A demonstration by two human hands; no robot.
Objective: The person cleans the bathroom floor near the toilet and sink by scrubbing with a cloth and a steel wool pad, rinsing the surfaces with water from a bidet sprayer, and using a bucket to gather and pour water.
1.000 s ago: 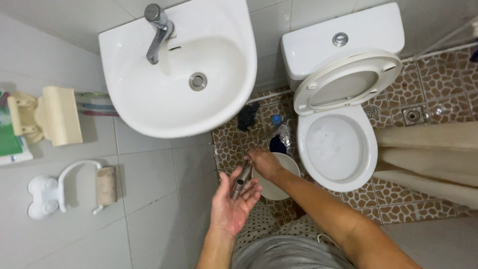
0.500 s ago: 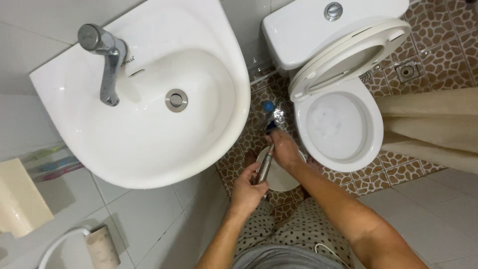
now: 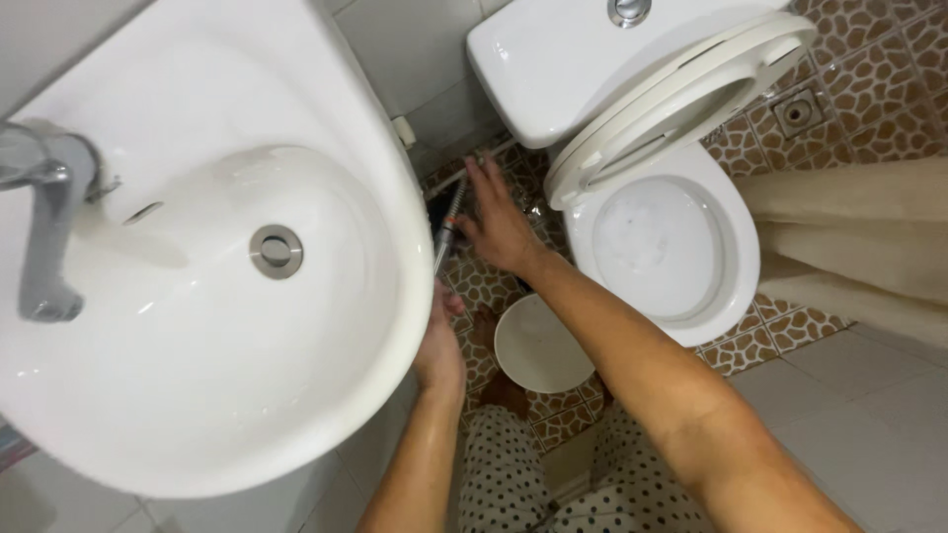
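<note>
A ribbed metal spray hose (image 3: 446,229) runs down between the sink's rim and the toilet, over the brown patterned floor. My right hand (image 3: 502,225) reaches toward the wall with its fingers stretched out and holds the hose's upper part at the thumb side. My left hand (image 3: 440,343) is just below, fingers curled around the hose's lower end, and is partly hidden by the sink's edge. A small white wall fitting (image 3: 402,129) sits just beyond my right fingertips.
A white sink (image 3: 197,395) with a chrome tap (image 3: 39,227) fills the left. A white toilet (image 3: 681,296) with raised seat stands right, its tank (image 3: 553,59) behind. A white bowl (image 3: 538,347) lies on the floor between. Cream cloth (image 3: 859,247) and a floor drain (image 3: 798,112) lie far right.
Both hands have moved up toward the wall behind the toilet, carrying the hose with them. My view has dropped closer to the sink, which now hides part of my left hand.
</note>
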